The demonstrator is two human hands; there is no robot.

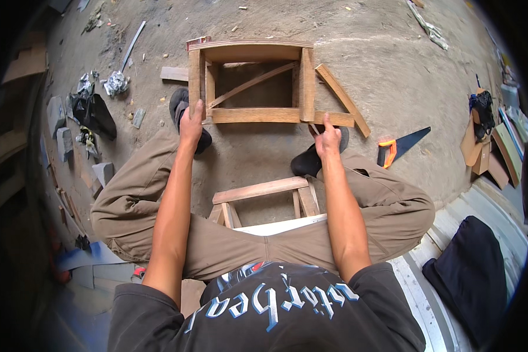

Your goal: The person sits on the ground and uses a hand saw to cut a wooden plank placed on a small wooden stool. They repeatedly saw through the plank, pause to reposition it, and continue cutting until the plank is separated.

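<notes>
A small wooden frame [251, 51], like a stool on its side, stands between my feet. Its far side is a wide board, and a diagonal brace [252, 86] crosses the inside. My left hand [191, 124] is closed around the near end of its left leg [195, 82]. Along the near side lies a wooden strip [255, 115], its right end sticking out past the right leg [307, 85]. My right hand [328, 139] grips that end, thumb on top and fingers curled. Something thin and light shows by those fingers; I cannot make out what it is.
A loose wooden strip [344, 100] lies right of the frame, and a handsaw [406, 145] with an orange handle farther right. A short wood offcut [174, 73] is at the left. Under me stands a wooden stool [261, 190]. Dark cloth [472, 278] lies at the lower right.
</notes>
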